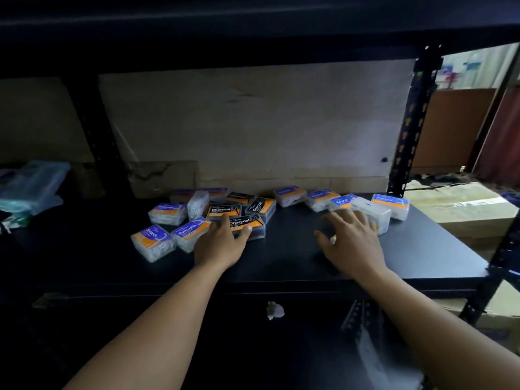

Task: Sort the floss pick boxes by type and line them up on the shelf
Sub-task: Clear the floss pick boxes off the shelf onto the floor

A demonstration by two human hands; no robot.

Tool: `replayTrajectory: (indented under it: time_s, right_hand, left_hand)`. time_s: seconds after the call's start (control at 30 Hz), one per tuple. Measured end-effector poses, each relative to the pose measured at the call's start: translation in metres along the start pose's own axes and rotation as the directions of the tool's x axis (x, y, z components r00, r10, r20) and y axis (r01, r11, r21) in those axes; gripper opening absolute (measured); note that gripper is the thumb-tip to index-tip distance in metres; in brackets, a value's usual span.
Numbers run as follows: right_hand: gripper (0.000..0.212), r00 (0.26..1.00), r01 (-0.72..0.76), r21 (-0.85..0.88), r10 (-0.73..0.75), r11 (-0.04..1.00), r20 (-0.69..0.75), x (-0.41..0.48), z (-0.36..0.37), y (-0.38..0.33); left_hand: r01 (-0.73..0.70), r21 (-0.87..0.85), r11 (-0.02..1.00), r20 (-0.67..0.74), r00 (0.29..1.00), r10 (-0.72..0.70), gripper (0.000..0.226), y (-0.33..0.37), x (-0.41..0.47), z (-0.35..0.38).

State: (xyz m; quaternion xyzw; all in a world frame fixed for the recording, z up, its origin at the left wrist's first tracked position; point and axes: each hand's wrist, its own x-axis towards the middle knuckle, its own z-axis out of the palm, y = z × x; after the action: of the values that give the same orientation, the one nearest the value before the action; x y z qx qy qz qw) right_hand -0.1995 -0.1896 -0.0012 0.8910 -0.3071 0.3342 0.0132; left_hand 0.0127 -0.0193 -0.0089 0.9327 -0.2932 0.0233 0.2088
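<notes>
The shelf board (284,257) lies bare from the near Charcoal box (249,224) out to its front edge, and bare again to that box's right, between the two hands. Behind the box a pale back panel (253,122) closes the shelf. Far to its right the board ends at a black upright post (410,122).

The near Charcoal box lies flat, label up, its long axis running left to right, tilted a little. Two more Charcoal boxes (223,211) crowd just behind it, one turned nearly end-on. To its left sit three Smooth boxes (153,243), the nearest angled towards the front edge. Well to its right, Round boxes (319,199) run in a loose row towards the post.

The left hand (222,243) rests on the near Charcoal box's left end, fingers fairly straight, thumb lying across its front. The right hand (351,240), blurred, is spread wide to that box's right. Its fingertips reach a clear-sided box (372,216) in the Round row; whether they press it I cannot tell.
</notes>
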Motion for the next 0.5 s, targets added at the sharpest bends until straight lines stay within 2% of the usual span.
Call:
replayTrajectory:
  time_s: [0.1,0.17,0.27,0.33,0.4,0.5]
  right_hand:
    - [0.060,0.968,-0.139,-0.163,0.169,0.977,0.185,-0.004,0.006,0.012]
    - [0.058,0.955,-0.154,-0.194,0.197,0.969,0.224,-0.006,0.011,0.013]
    - [0.050,0.971,-0.099,-0.106,0.119,0.989,0.208,-0.004,0.017,0.012]
    - [0.062,0.971,-0.071,0.026,0.063,0.997,0.232,-0.003,0.017,0.011]
    - [0.076,0.968,-0.111,0.107,0.083,0.988,0.236,-0.006,0.015,0.009]
    - [0.082,0.952,-0.223,0.078,0.200,0.972,0.232,-0.009,0.010,0.008]
  left_hand:
    - [-0.012,-0.002,1.000,-0.036,0.999,0.012,0.077,0.000,0.000,0.001]
    - [-0.013,-0.041,0.999,-0.052,0.999,0.011,0.072,0.001,-0.002,0.000]
    - [-0.028,-0.119,0.993,-0.072,0.997,0.019,0.064,0.001,-0.007,-0.002]
    - [-0.047,-0.174,0.984,-0.062,0.997,0.037,0.060,-0.001,-0.008,-0.003]
    - [-0.072,-0.263,0.962,-0.053,0.997,0.060,0.062,-0.005,-0.008,-0.002]
    - [-0.143,-0.370,0.918,-0.038,0.990,0.139,0.083,-0.008,-0.009,-0.002]
